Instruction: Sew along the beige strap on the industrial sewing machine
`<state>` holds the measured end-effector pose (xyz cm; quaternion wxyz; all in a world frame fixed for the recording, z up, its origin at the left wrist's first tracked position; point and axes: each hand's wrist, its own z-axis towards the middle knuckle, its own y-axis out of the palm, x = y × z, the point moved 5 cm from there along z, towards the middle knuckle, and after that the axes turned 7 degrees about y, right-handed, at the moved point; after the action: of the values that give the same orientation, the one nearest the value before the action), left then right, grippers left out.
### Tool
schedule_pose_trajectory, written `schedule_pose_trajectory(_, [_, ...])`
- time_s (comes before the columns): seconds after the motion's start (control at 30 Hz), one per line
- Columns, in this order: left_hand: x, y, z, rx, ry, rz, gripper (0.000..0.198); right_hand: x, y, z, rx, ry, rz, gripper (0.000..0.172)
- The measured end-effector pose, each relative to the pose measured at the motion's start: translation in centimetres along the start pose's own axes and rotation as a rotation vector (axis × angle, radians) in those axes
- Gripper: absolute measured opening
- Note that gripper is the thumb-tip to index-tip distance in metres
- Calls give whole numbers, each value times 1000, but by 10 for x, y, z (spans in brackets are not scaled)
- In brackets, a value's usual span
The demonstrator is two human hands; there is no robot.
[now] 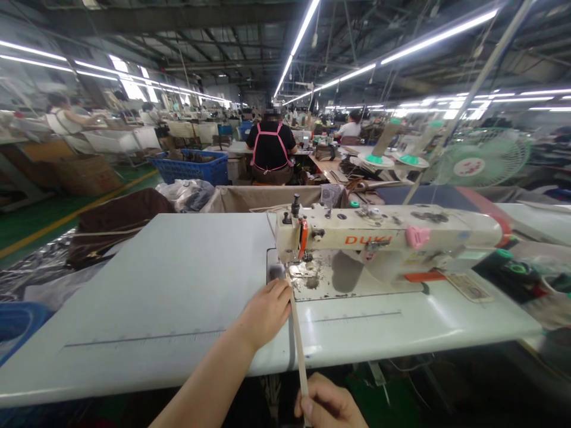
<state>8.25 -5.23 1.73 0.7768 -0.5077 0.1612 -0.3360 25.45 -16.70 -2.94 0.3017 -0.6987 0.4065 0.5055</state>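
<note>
A long, narrow beige strip (297, 333) runs from the sewing machine (379, 232) down over the front edge of the table. Close to the machine's presser foot, my left hand (268, 310) lies on the strip with its fingers together, pressing it near the needle plate. Below the table edge, my right hand (329, 402) pinches the lower part of the strip between thumb and fingers. Between the two hands the strip looks taut. The needle itself is too small to make out.
The pale tabletop (178, 267) carries a printed ruler line. Behind it stand a cloth-lined bin (250, 199) and a blue basket (191, 168). Thread cones (386, 139) and a green fan (482, 160) are at right. A person in a pink-strapped apron (271, 145) sits ahead.
</note>
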Motion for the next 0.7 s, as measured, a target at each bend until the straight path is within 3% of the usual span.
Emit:
schedule_pose_trajectory(0.27, [-1, 1, -1, 8, 20, -7, 25, 43, -5, 34, 154, -29, -25, 71])
schedule_pose_trajectory(0.47, [2, 1, 0, -53, 20, 60, 24, 37, 1, 53, 24, 130, 263, 79])
schedule_pose_trajectory(0.7, [6, -3, 2, -56, 47, 102, 24, 19, 3, 49, -105, 242, 309, 74])
